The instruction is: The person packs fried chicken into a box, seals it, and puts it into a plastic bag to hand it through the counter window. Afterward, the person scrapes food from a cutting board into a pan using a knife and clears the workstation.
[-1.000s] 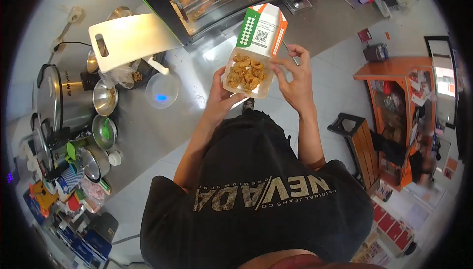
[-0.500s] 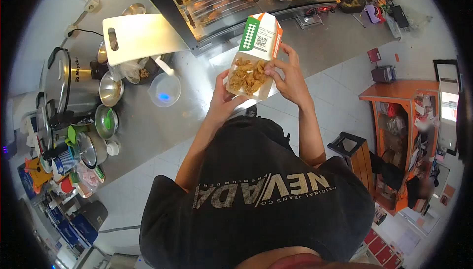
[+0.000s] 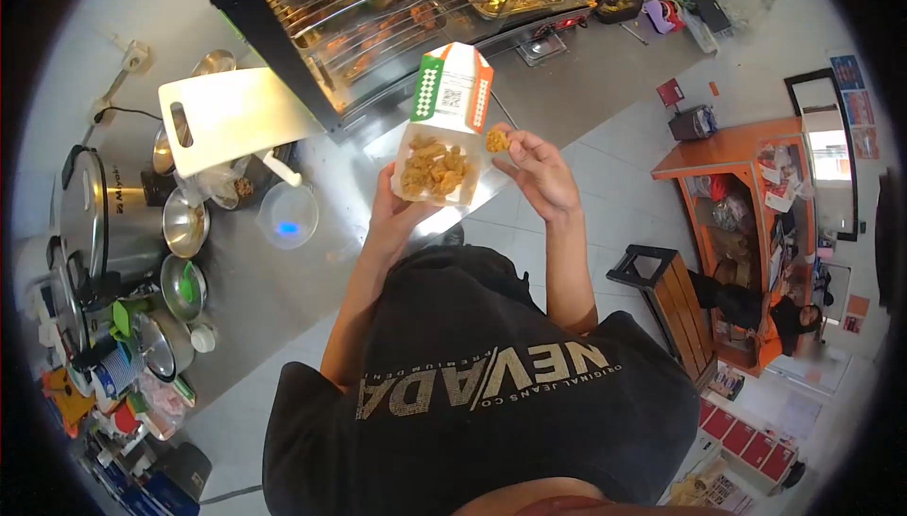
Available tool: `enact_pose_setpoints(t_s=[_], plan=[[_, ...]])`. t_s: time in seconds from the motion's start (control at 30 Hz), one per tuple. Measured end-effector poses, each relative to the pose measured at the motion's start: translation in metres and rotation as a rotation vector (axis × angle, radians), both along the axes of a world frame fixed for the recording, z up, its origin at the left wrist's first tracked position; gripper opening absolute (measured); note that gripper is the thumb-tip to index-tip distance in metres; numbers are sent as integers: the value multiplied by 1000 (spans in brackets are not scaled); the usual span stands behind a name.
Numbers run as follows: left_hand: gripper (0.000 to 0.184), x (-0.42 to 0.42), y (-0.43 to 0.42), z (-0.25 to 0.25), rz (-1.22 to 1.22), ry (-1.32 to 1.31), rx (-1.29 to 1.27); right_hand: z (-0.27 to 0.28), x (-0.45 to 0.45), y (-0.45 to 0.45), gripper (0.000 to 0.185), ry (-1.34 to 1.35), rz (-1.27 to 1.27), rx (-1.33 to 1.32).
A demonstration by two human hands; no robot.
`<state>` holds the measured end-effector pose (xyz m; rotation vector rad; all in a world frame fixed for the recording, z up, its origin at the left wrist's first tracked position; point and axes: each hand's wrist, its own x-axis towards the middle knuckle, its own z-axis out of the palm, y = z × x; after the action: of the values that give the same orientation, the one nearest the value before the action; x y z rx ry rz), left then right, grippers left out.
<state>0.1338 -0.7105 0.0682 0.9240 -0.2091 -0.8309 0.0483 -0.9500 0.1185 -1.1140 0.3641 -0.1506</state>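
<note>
My left hand (image 3: 389,214) holds an open takeaway box (image 3: 452,105) from below, its lid flipped up with green and orange print and a QR code. Fried chicken pieces (image 3: 435,168) lie in the box. Just right of the box, my right hand (image 3: 543,171) pinches one small piece of fried chicken (image 3: 497,141) between thumb and fingertips, apart from the rest.
Under my arms runs a steel counter (image 3: 265,299). On it are a white cutting board (image 3: 236,119), a white-handled knife (image 3: 282,168), a clear plastic bowl (image 3: 289,216), metal bowls (image 3: 184,223) and a large pot (image 3: 99,195). A heated display case (image 3: 378,34) stands ahead. A person (image 3: 756,313) is at right.
My right hand has lifted a piece of fried chicken out of the box and moved right with it. The view has shifted, and the box stays in my left hand.
</note>
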Motion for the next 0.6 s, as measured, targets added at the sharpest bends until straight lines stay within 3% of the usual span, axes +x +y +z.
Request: enact_pose_setpoints(t_s=[0.17,0.27,0.3,0.4,0.43,0.53,0.6], plan=[[83,8,-4,-4,-14,-15,-35,11,16,28,21,87,-84,-767],[81,9,-7,-6,-17,35,-34,18,19,41,24,154,-103,-1373],[80,8,-6,-4,-31,54,-24,15,16,39,24,119,-180,-1445],[80,8,-3,-2,-27,80,-48,36,17,37,28,152,-232,-958],[80,7,-1,-4,-19,71,-55,20,18,31,33,163,-298,-817],[80,11,7,-8,-5,67,-31,12,29,22,33,164,-319,-738],[79,11,11,-6,9,52,-21,15,37,19,31,145,-322,-496]])
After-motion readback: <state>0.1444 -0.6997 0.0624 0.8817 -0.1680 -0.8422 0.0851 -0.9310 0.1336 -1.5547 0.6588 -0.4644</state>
